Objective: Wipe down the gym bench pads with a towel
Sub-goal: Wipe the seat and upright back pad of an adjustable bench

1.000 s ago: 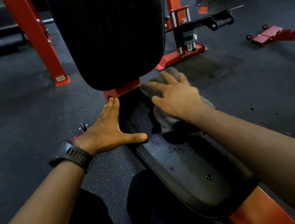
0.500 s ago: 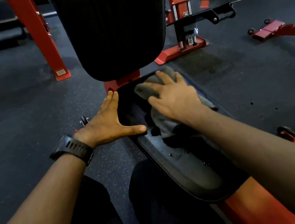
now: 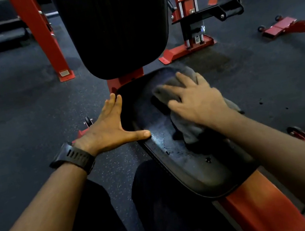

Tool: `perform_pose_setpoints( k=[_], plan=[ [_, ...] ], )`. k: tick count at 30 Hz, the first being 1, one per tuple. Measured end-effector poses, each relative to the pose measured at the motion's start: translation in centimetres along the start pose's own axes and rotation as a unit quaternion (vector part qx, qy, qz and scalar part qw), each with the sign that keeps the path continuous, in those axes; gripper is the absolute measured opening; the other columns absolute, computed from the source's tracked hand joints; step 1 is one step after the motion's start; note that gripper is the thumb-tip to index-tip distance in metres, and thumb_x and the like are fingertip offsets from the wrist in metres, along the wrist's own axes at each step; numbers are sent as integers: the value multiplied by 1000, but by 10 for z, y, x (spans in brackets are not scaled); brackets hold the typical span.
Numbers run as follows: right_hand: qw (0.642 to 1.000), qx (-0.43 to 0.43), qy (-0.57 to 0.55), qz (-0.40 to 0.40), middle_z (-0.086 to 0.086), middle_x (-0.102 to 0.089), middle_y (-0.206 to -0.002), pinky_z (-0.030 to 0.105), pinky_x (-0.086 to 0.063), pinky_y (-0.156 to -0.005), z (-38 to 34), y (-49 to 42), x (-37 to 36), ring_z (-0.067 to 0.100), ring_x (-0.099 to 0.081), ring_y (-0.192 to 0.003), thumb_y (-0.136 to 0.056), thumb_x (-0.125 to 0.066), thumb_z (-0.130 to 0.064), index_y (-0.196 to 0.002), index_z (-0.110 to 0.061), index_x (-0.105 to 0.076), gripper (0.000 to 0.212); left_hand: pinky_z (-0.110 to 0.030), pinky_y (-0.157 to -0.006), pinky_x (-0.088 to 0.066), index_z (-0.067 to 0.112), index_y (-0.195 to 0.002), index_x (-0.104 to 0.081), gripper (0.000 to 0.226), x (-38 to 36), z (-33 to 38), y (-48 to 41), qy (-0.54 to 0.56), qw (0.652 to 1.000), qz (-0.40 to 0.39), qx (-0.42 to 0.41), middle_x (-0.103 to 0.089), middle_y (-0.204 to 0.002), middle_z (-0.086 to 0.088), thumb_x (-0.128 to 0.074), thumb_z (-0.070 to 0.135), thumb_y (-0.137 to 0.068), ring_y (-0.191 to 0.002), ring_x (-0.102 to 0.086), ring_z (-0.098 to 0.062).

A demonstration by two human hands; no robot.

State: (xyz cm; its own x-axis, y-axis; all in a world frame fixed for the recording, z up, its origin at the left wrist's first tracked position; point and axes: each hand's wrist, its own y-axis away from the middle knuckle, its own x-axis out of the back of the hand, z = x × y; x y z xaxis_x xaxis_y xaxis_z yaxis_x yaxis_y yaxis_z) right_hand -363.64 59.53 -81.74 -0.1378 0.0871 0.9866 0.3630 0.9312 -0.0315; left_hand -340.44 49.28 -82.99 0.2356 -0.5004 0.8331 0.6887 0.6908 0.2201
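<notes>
Pressing the towel down open-palmed, the right hand should sweep toward 6 o'clock across the wet seat pad, the flat left hand steadying its 9 o'clock edge.

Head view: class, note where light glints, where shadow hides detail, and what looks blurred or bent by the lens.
In the head view, a bluish sheen glints off the wet seat pad beside the thumb of the left hand; the back pad is nearly black, barely readable; the right hand and towel look slightly smeared; the wide lens makes the red frame post lean outward.
</notes>
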Motion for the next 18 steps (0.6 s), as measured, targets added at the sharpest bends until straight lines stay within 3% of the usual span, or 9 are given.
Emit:
perform_pose_setpoints(
  k=[2,6,8,10,12,14,16,18],
  plan=[
    [999,43,25,-6,-6,-18,-167,65,-28,-112,-8,33,-8,35,-12,-153,-80,-14,-62,-151,-50,-22,73,-38,-121,4,26,-157,16,140,-5,1,1,1,1000,10,-4,27,-162,11,-58,86,-56,-148,24,-7],
    [991,135,16,8,-7,-18,-167,60,-29,-111,-58,62,-2,37,-12,-151,-88,-22,-56,-150,-47,-34,64,-37,-124,4,24,-158,15,148,-10,-4,0,10,1000,20,-20,29,-162,9,-48,99,-47,-147,27,-8],
    [991,131,19,2,-12,-19,-166,60,-28,-113,-57,40,0,33,-12,-152,-95,-33,-52,-150,-49,-36,54,-36,-123,4,24,-158,14,144,-11,-6,0,11,999,22,-22,28,-162,10,-49,98,-51,-147,27,-6],
    [990,127,54,-26,-13,-25,-164,64,-26,-113,-38,19,-3,32,-13,-153,-96,-24,-48,-147,-45,-42,54,-36,-123,4,26,-157,15,141,-10,-4,1,8,1000,17,-14,28,-162,12,-55,92,-54,-147,26,-5],
    [997,51,32,-37,-13,-23,-164,67,-27,-111,-17,20,0,33,-11,-153,-85,-14,-55,-145,-48,-37,64,-36,-122,5,27,-157,15,145,-10,-3,2,8,1000,15,-11,27,-162,13,-54,95,-50,-147,26,-5],
    [999,-23,13,-24,-12,-10,-167,65,-28,-113,-13,50,3,37,-5,-153,-80,-19,-61,-150,-52,-25,70,-36,-121,5,27,-157,15,147,-10,-5,2,9,1000,20,-16,26,-162,13,-51,99,-46,-147,25,-5],
    [999,5,17,-46,-9,-1,-169,62,-24,-116,-33,85,10,38,1,-153,-78,-25,-60,-154,-47,-22,77,-34,-120,5,27,-157,14,150,-10,-7,1,12,999,29,-22,25,-163,12,-47,102,-43,-147,24,-5],
    [995,87,27,-47,-6,-2,-169,62,-23,-117,-59,97,12,39,0,-152,-79,-27,-55,-155,-42,-26,77,-34,-121,4,26,-158,12,154,-12,-8,0,18,999,36,-33,23,-163,11,-40,106,-37,-147,23,-5]
  ],
)
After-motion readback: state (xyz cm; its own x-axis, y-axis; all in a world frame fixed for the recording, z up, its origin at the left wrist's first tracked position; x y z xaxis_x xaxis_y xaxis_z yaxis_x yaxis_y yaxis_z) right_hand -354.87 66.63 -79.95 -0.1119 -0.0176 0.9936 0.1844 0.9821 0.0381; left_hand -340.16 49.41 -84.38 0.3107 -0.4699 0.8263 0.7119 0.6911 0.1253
